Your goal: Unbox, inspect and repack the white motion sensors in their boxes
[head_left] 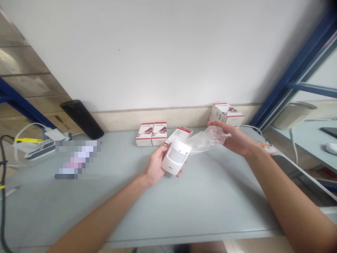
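A white motion sensor (pixel 176 157) with a curved window and a small red mark rests in my left hand (pixel 157 165), whose fingers wrap round it from behind. A crumpled clear plastic bag (pixel 206 140) stretches from the sensor's upper right side to my right hand (pixel 233 138). That hand grips the bag, though the bag and palm hide part of its fingers. Just behind the sensor lies a white and red box (pixel 179 134), partly covered by it. Two similar boxes (pixel 152 134) stand side by side to the left.
More white and red boxes (pixel 226 114) sit against the wall at the back right. A black cylinder (pixel 82 119) leans at the back left, near a power strip (pixel 47 144) with cables and a pixelated object (pixel 76 160). Blue frame posts (pixel 295 77) flank the grey table (pixel 200 207).
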### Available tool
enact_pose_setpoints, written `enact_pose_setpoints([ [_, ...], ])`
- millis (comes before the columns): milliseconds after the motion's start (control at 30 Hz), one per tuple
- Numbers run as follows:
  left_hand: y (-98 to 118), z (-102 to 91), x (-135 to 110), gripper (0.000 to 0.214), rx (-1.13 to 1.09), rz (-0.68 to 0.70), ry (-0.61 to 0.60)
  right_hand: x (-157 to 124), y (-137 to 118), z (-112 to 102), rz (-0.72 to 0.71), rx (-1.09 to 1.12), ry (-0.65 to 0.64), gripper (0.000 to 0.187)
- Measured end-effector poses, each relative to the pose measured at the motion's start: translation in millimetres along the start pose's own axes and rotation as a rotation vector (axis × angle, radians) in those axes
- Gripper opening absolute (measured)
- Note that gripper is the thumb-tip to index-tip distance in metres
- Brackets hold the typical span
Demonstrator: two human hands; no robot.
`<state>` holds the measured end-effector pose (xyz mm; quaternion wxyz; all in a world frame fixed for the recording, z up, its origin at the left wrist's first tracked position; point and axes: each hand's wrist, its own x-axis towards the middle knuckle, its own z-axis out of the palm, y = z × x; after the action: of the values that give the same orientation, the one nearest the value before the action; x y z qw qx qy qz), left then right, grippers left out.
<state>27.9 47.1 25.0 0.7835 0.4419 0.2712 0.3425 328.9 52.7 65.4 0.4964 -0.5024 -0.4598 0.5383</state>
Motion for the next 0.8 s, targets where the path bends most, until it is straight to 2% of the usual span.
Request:
enact_pose_setpoints([
  [200,6,-1.5,2,0.044,-0.129,0.052,0.064,0,5,0,0.040,-0.128,-0.020,0.035],
  [400,4,-9.2,7,0.045,-0.117,0.038,0.079,-2,7,3,0.068,-0.218,-0.041,0.033],
  [600,-2,-7.6,5,0.048,-0.015,-0.139,-0.001,3,8,-3,0.070,-0.159,-0.051,0.042],
  [800,-4,-5.6,6,0.045,-0.115,-0.094,0.044,2,3,1,-0.079,0.002,-0.122,0.065],
])
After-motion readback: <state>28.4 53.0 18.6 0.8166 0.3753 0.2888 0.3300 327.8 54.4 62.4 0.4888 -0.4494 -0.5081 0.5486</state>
